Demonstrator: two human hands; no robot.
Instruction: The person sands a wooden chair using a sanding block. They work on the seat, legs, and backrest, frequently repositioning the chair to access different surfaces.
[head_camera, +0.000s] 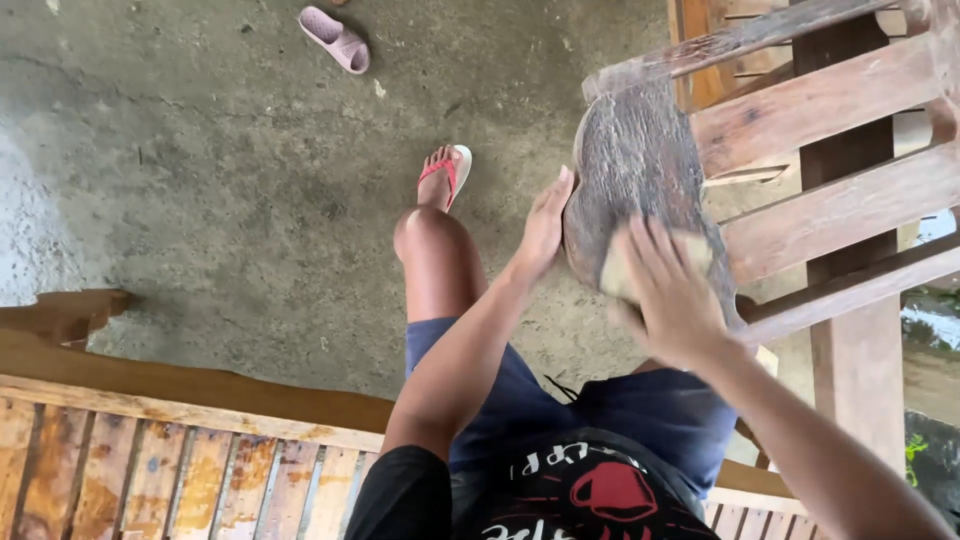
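A dark, worn oval wooden board (637, 165) stands tilted between my knees, its top leaning against a wooden rail. My left hand (544, 228) presses flat against its left edge, fingers together and pointing up. My right hand (672, 295) lies on the board's lower face, fingers spread over a pale tan pad (618, 276), which looks like sandpaper or a sponge, pressed to the wood. I sit on a wooden bench in dark blue shorts.
A wooden railing (820, 120) of weathered slats and a post stands at the right. The slatted bench seat (170, 470) runs along the bottom left. On the concrete floor, my foot wears a red-strapped sandal (447, 175); a pink slipper (336, 38) lies farther off.
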